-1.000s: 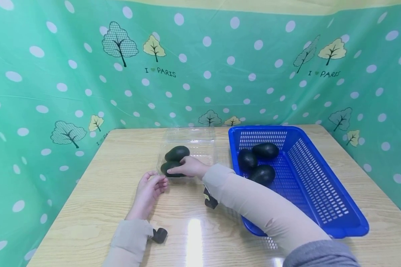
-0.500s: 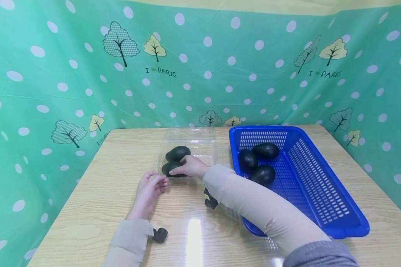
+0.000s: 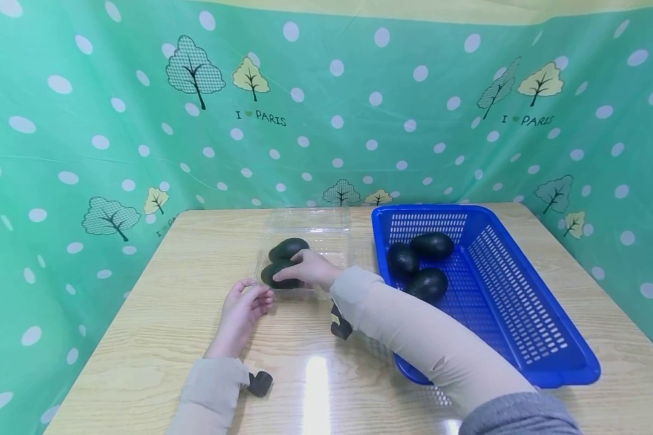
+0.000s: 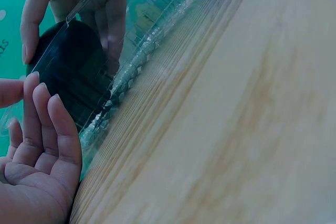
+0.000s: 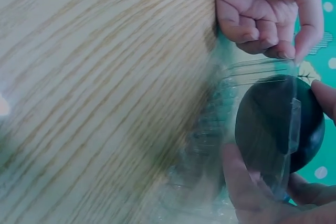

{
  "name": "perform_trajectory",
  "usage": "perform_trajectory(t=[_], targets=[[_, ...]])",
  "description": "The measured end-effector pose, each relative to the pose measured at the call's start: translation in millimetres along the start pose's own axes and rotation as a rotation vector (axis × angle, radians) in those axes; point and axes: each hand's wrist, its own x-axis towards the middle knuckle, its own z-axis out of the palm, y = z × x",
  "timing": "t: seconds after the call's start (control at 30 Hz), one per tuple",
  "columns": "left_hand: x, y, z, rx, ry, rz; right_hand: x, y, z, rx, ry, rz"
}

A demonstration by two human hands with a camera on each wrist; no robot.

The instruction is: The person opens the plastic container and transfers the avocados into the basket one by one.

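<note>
A clear plastic clamshell container [image 3: 334, 243] stands at the table's middle with its lid tipped back. Two dark avocados lie in its left part, one behind the other. My right hand [image 3: 317, 270] grips the nearer avocado [image 3: 272, 273], thumb on one side and fingers on the other; the right wrist view shows this avocado [image 5: 311, 129] behind the clear wall. The farther avocado [image 3: 287, 249] lies just beyond my fingers. At the container's near left corner my left hand [image 3: 243, 311] pinches the rim between thumb and fingertips, as the left hand [image 4: 50, 145] in the left wrist view shows.
On the right stands a blue perforated basket [image 3: 522, 296] holding three avocados [image 3: 433, 245] at its left end. My right forearm passes over the basket's near left side. A green polka-dot curtain [image 3: 326, 109] hangs behind the wooden table [image 3: 141, 338].
Both hands stay almost in place. My right hand's fingers shift slightly on the nearer avocado, while the left hand keeps to the container's corner.
</note>
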Motion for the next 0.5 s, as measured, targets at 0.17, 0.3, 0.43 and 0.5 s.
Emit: perform_trajectory(t=[0.17, 0.3, 0.43, 0.5], targets=[[-0.3, 0.3, -0.2, -0.017, 0.003, -0.002, -0.5, -3.5, -4.2, 0.024, -0.002, 0.007], [-0.1, -0.4, -1.1, -0.011, 0.001, 0.002, -1.6, -6.1, -9.2, 0.045, -0.013, 0.012], [-0.2, -1.0, -1.3, -0.001, 0.003, 0.001, -2.1, -7.7, -12.5, 0.073, -0.026, 0.013], [-0.2, -1.2, -1.1, -0.001, 0.006, -0.002, -3.1, -9.2, -13.5, 0.089, -0.037, 0.01]])
